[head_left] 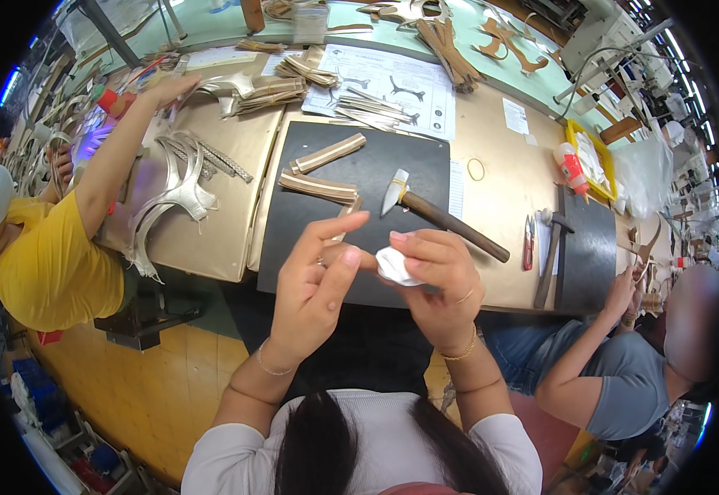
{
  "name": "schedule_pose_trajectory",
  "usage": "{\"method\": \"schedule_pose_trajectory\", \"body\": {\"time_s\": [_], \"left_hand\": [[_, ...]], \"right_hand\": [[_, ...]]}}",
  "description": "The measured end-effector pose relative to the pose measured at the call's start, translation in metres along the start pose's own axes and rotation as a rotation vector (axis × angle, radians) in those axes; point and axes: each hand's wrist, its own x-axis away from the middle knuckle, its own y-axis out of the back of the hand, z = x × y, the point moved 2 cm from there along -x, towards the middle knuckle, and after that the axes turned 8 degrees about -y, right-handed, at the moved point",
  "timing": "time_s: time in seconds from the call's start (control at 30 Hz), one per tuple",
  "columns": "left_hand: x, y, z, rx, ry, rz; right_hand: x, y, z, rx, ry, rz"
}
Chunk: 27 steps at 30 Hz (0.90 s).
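My right hand (445, 280) pinches a crumpled white cloth or tissue (396, 266) in front of my chest, just over the near edge of a black mat (392, 153). The cloth touches a finger of my left hand (310, 285). That hand holds nothing; its fingers are apart, with the index finger stretched out. Beyond my hands, two bundles of brown and cream leather strips, an upper bundle (328, 154) and a lower bundle (318, 187), lie on the mat. Another strip is partly hidden behind my left hand. A wooden-handled hammer (450, 223) lies across the mat's right edge.
Strip bundles (306, 69) and printed sheets (434, 91) lie at the back. Rightward are a rubber band (476, 170), a red-handled tool (529, 243), another hammer (551, 256), a bottle (571, 167) and a yellow tray (611, 186). Co-workers in yellow (54, 264) and grey (624, 384) sit either side.
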Motion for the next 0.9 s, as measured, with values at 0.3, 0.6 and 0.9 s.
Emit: {"method": "schedule_pose_trajectory", "body": {"time_s": [0.3,0.6,0.9], "left_hand": [[-0.002,0.01,-0.005,0.032,-0.258,-0.227],[0.006,0.01,-0.003,-0.063,-0.216,-0.221],[0.008,0.025,0.002,-0.141,-0.273,-0.218]], "right_hand": [[-0.029,0.027,0.08,-1.092,-0.016,0.024],[-0.043,0.017,0.098,-1.151,0.077,-0.125],[-0.057,0.028,0.061,-1.354,0.114,0.71]]}}
